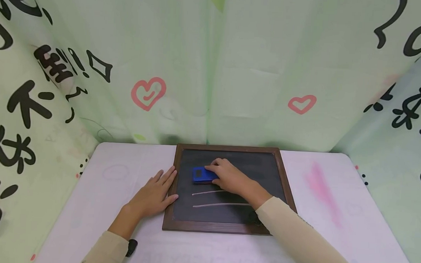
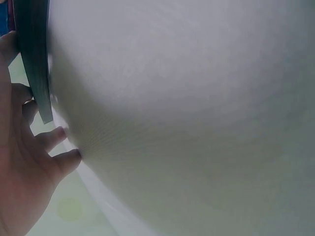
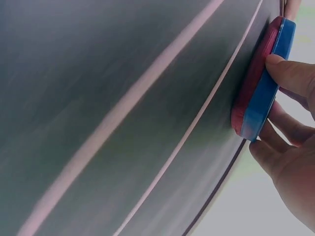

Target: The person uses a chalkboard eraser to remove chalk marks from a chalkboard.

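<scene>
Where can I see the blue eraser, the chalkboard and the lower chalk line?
Blue eraser (image 1: 205, 176): head view, on its blue top.
Chalkboard (image 1: 253, 161): head view, on its bare dark surface, upper right.
Lower chalk line (image 1: 221, 205): head view, on its visible middle.

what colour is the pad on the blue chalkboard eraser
Dark red; the pad of the blue chalkboard eraser shows best in the right wrist view.

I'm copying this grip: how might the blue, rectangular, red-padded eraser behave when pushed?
The blue, rectangular, red-padded eraser will probably slide rather than roll, being a low block with flat sides. Its hard-looking blue shell should feel stiff in the right hand. The red pad looks softer, so it may drag on the black, brown-framed chalkboard.
</scene>
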Demonstrator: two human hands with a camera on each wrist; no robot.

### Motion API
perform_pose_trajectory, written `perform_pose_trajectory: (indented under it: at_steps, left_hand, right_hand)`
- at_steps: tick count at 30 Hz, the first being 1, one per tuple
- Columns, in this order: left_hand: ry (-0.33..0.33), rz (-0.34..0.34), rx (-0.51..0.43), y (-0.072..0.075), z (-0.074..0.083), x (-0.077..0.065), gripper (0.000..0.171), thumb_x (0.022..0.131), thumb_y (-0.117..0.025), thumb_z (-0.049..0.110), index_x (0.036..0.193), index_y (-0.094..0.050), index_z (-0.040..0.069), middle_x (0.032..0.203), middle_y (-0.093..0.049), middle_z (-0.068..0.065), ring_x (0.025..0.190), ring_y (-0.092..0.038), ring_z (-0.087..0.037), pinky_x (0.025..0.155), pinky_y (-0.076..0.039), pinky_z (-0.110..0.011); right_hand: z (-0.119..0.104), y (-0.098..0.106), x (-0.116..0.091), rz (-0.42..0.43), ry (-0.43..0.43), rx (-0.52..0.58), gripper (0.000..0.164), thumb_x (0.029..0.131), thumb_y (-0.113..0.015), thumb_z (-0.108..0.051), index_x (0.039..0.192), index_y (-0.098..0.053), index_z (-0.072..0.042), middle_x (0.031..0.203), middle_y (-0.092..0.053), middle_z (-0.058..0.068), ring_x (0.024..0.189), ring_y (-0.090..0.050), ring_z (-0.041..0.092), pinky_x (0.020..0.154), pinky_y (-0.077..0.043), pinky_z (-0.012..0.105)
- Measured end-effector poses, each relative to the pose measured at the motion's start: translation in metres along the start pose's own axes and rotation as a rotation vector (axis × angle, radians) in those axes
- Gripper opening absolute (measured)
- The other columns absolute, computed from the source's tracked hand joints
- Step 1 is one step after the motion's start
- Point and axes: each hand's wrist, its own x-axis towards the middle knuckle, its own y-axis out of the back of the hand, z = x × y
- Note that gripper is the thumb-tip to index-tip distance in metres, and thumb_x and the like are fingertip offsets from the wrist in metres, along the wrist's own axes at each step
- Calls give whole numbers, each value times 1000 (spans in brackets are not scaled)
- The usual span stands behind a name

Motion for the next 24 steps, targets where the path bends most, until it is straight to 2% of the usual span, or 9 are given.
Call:
perform_pose_trajectory:
  at_steps: [9,24]
  left_hand:
    - [0,6,1,2,2,-1,80,105,-50,52,165,-21,9,174,-16,-6,155,-26,-44,119,-32,-65]
    - [-6,17,8,2,2,-3,78,105,-51,51,165,-24,7,173,-19,-8,154,-29,-46,117,-34,-67]
  right_hand:
    - [33,10,-28,17,-57,1,54,95,-75,-13,146,-59,-6,139,-58,19,129,-56,38,106,-52,50]
    - [84,17,-82,115,-143,-6,54,93,-77,-12,144,-61,-3,137,-59,24,128,-55,47,107,-48,60]
